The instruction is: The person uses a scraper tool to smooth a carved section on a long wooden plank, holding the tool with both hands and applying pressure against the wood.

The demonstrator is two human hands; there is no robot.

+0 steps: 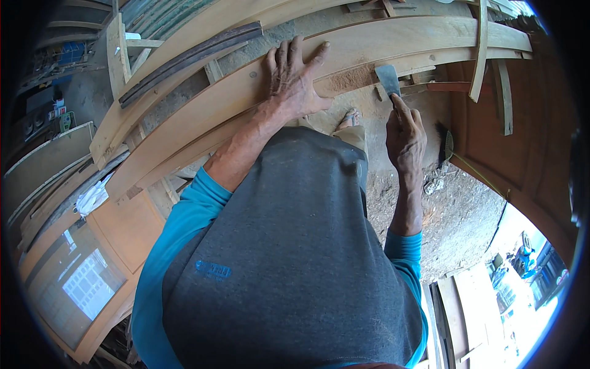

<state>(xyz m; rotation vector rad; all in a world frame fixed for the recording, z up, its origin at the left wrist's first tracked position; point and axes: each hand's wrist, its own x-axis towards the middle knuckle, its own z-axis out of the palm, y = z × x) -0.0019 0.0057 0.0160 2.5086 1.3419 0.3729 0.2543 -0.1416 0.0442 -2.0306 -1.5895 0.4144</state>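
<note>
My left hand [294, 77] lies with spread fingers on a long pale wooden board [405, 42] that crosses in front of me. In my right hand [405, 135] is a putty knife [388, 80], its wide metal blade pointing away from me. The blade meets the near edge of the board, beside a rough brown patch [347, 80] that looks like filler or dust. My right fingers wrap the handle and hide most of it.
A second board with a dark strip [190, 64] runs beyond on the left. An upright slat [481, 52] crosses the right end. Brown panels [516, 123] stand at right, near a broom [447, 144]. A glazed wooden door [86, 283] lies lower left, with a white cloth [93, 195] above it.
</note>
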